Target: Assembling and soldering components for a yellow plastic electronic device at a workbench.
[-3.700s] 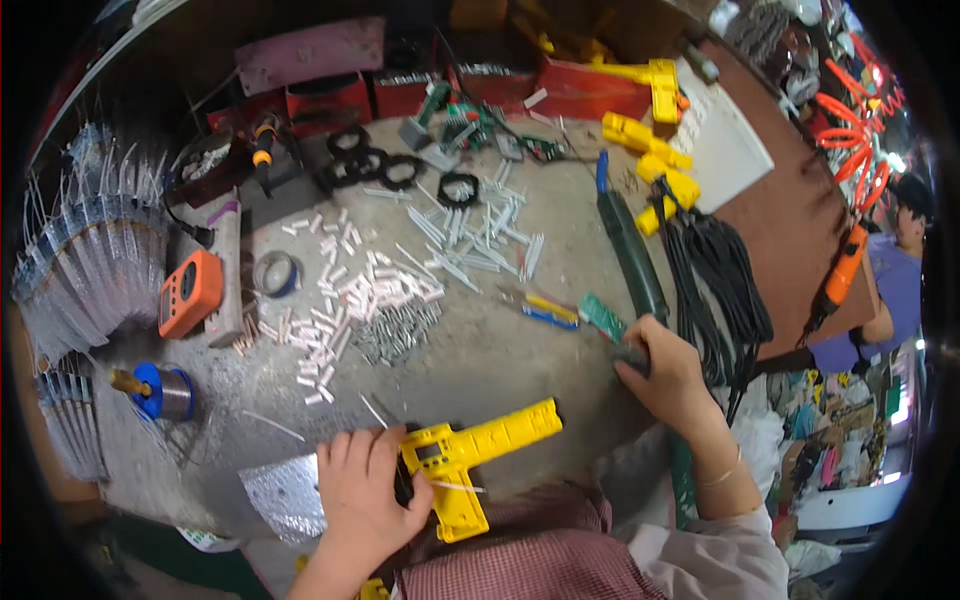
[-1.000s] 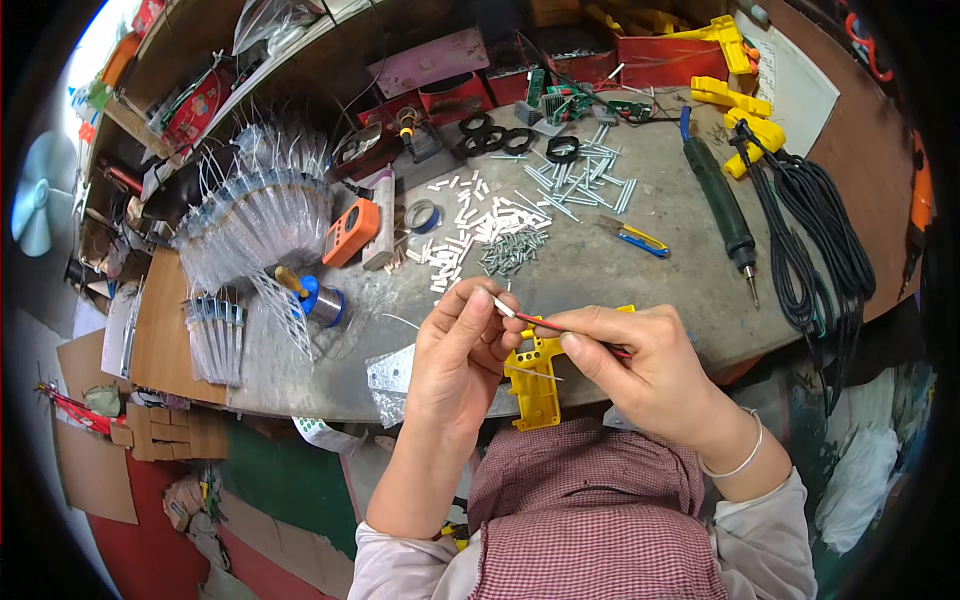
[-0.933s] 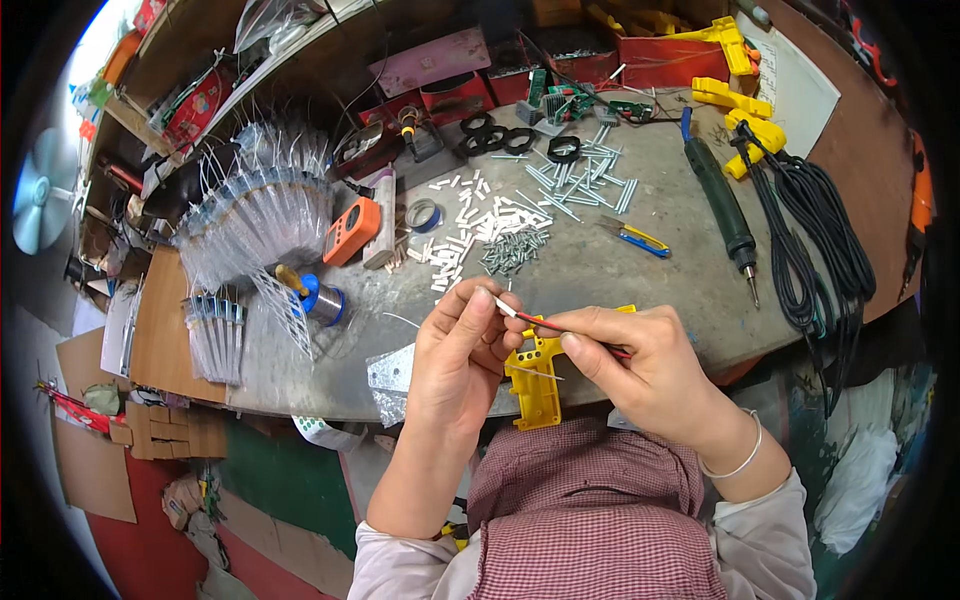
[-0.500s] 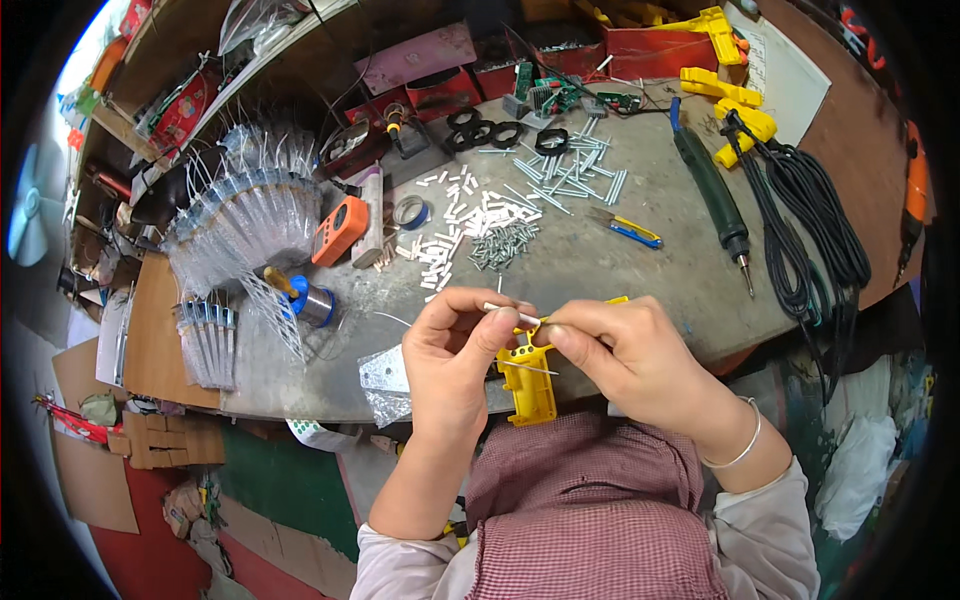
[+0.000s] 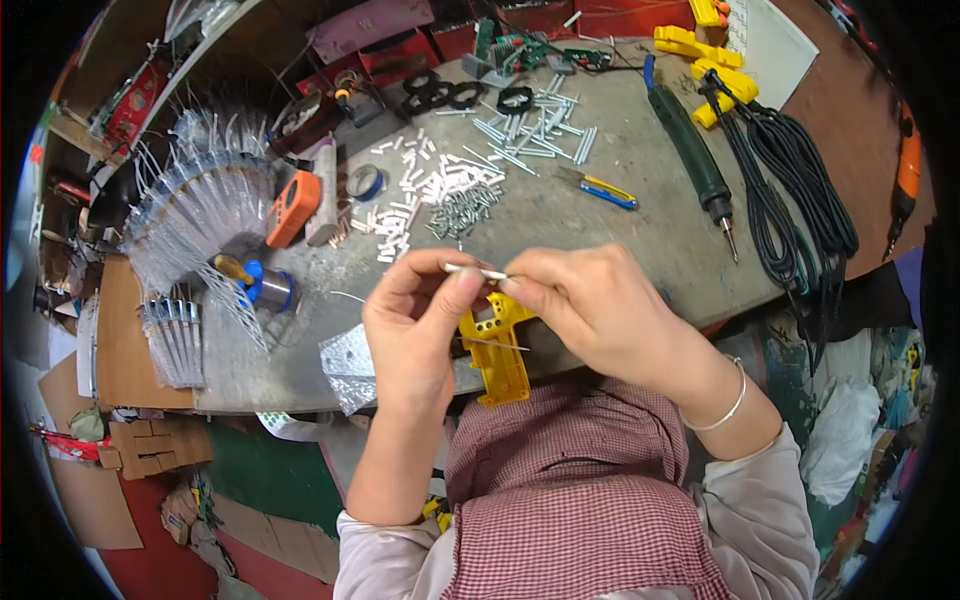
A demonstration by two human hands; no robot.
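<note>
Just above the bench's front edge, my left hand (image 5: 412, 318) pinches a thin white sleeve (image 5: 478, 270) between thumb and fingers. My right hand (image 5: 598, 305) is closed in a pinch at the sleeve's right end; whether it also grips a wire there is hidden by the fingers. Under both hands a yellow plastic housing half (image 5: 505, 372) with round holes lies at the bench edge, beside my lap. A thin wire crosses over this housing. Behind my hands lie a pile of white sleeves (image 5: 392, 222) and a heap of small screws (image 5: 463, 210).
A green electric screwdriver (image 5: 690, 150) and coiled black cable (image 5: 805, 190) lie at right. Blue-yellow nippers (image 5: 605, 190) and long metal pins (image 5: 540, 130) are further back. At left stand a solder spool (image 5: 268, 287), an orange meter (image 5: 292, 208) and bagged parts (image 5: 205, 200).
The view has shifted, so the bench sits further left and higher in the picture. Both hands stay together at the white sleeve, which now lies closer to level.
</note>
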